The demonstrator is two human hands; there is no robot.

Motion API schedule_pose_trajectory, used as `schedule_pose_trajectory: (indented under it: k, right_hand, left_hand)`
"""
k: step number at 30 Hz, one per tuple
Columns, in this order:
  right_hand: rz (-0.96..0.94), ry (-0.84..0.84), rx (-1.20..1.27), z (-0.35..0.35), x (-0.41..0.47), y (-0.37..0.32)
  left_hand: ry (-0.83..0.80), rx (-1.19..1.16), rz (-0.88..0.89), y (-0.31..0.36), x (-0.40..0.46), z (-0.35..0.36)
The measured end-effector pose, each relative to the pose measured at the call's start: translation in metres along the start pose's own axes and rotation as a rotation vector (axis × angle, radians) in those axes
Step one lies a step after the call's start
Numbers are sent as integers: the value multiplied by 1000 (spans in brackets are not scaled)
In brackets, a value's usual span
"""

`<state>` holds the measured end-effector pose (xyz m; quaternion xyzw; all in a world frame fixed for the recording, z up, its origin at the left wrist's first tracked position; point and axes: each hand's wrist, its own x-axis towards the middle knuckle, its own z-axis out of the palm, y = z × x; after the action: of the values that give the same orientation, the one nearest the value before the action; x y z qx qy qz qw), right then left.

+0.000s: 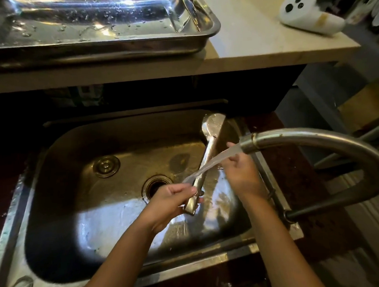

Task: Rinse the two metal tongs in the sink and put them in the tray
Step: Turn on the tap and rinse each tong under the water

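Note:
Metal tongs (208, 142) are held slanted over the steel sink (59, 154), their wide tips pointing to the far right corner. My left hand (172, 202) grips their handle end near the drain (156, 185). My right hand (240, 171) rests against their middle from the right, fingers spread, under the stream of water (209, 164) from the faucet (315, 141). A wet, shiny metal tray (209, 32) sits on the raised counter behind the sink. I see only one pair of tongs.
The curved faucet arches in from the right over the sink's edge. A white sponge-like object (306, 12) with dark spots lies on the pale counter (255, 36) right of the tray. A round plug (106, 166) sits in the basin floor.

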<state>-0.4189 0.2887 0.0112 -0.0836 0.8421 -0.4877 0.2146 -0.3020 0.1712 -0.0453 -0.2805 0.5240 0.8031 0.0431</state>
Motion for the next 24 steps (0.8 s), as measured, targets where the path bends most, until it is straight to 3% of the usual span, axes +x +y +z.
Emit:
schedule_pose_trajectory:
  k: [3,6,14,19,24]
  right_hand:
    - [-153,204,-359,-16,-25,17]
    - [-300,295,-507,-26,-46,34]
    - [-182,277,-326,-34,-50,44]
    - [-241,297,-187,-30,-54,32]
    - [-303,316,-288,-20,-66,31]
  left_hand:
    - [54,-60,-10,0,8,5]
    - [63,-117,3,1,15,7]
    - [48,-213,-32,-1,30,11]
    - [81,-199,-50,-3,30,7]
    - [76,-193,-50,-2,24,9]
